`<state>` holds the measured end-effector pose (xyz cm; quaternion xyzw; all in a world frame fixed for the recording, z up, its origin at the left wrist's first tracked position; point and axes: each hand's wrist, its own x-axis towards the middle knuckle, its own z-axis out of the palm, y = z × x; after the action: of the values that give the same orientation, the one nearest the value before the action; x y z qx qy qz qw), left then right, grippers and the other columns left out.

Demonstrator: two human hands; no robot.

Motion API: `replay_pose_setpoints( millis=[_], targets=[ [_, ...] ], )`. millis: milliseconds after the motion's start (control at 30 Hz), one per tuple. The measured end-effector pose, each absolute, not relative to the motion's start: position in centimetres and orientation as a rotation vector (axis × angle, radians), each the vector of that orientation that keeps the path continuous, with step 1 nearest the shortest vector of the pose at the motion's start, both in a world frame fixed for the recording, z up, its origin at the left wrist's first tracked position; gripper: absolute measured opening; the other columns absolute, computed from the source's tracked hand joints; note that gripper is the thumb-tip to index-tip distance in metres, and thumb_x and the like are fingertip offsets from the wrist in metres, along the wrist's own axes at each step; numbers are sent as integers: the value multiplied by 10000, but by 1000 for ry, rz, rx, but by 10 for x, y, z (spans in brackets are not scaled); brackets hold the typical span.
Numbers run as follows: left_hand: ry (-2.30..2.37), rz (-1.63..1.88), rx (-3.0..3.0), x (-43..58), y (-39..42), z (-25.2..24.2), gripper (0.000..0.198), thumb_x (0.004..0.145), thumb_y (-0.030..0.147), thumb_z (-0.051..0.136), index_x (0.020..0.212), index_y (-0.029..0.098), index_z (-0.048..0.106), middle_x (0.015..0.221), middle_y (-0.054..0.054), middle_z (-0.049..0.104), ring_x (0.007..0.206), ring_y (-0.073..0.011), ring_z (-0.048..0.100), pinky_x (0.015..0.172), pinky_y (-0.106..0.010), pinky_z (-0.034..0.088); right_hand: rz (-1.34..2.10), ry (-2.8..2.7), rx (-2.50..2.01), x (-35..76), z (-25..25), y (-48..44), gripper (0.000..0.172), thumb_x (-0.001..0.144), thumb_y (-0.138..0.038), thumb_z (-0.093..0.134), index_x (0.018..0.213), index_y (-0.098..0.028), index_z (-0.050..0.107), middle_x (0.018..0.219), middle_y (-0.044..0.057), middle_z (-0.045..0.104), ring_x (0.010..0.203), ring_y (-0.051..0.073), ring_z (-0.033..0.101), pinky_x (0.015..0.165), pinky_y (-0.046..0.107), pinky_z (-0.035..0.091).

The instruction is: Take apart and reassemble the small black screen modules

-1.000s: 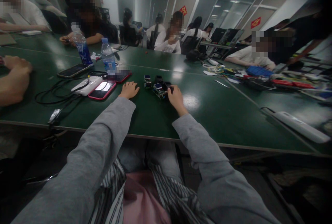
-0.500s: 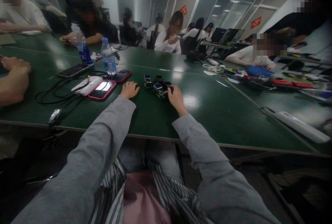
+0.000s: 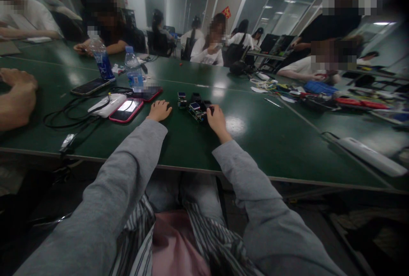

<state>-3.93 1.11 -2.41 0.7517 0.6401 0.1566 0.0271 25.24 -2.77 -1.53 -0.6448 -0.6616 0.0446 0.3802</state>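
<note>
My left hand [image 3: 159, 110] lies palm down on the green table, fingers spread, with nothing in it. A pink-edged phone [image 3: 126, 110] is close to its left. To its right stands a small electronic module with a little screen [image 3: 182, 100]. A circuit board with a small screen [image 3: 195, 111] lies between my hands, and a black block [image 3: 196, 96] sits behind it. My right hand [image 3: 217, 117] is curled at the right side of this group, thumb and fingers closed on a dark electronic module [image 3: 205, 104], mostly hidden by the fingers.
Left on the table [image 3: 271, 152] are a white device with black cables [image 3: 107, 104], a dark phone [image 3: 92, 86] and two bottles, one a water bottle [image 3: 133, 69]. Tangled wires [image 3: 281, 87] and a white power strip [image 3: 372, 154] lie right. Other people sit around; one hand [image 3: 19, 90] rests far left.
My hands and the modules have not visibly moved. At the upper right, a standing person in dark clothes has shifted to the left, and the seated person there has raised a hand.
</note>
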Motion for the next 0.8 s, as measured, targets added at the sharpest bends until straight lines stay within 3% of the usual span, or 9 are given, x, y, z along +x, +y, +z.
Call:
replay_pose_setpoints(
  millis=[800],
  targets=[
    [2007,463,2324,-37,8,-22,578,1050,488,333,1523,201,499,1626,-111,443,1495,-331,370,1227,-530,318,104,-1714,-1672,252,-15,-27,365,1010,-323,461,1295,-122,566,1187,202,626,1120,329,622,998,483,493]
  ],
)
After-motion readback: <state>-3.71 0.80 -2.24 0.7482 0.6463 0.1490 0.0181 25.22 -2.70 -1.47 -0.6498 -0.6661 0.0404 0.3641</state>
